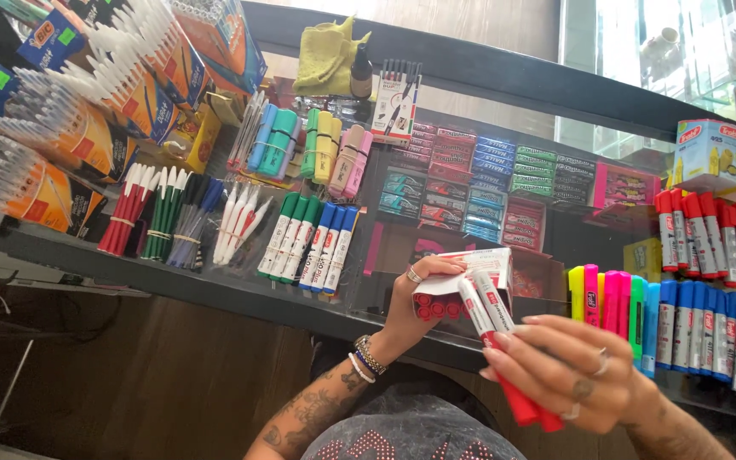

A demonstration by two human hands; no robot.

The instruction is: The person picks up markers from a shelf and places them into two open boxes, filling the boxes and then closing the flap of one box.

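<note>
A: Crowded all round?

B: Very. Boxes of ballpoint pens (87,128) stacked at upper left of the frame; bundles of red, green and blue pens (159,213) just below them on the glass surface (215,285). Green- and blue-capped markers (308,238) lined up left of centre. Stacks of small eraser packs (479,183) at centre. Yellow cloth (325,55) and small dark bottle (361,72) at top centre. Row of highlighters (611,302) and blue markers (696,328) at right, directly behind the right hand; red-capped markers (704,238) above those.

A: And the hands?

B: Left hand (411,311) at lower centre, closed round a small red-and-white box (462,290), open end facing the camera, red caps showing inside. Right hand (568,370) at lower right, fingers curled round 2 red-capped markers (496,332), their white barrels slanting up-left towards the box, tips reaching its front edge.

A: Box and markers touching?

B: Overlapping in view; contact impossible to tell.
</note>
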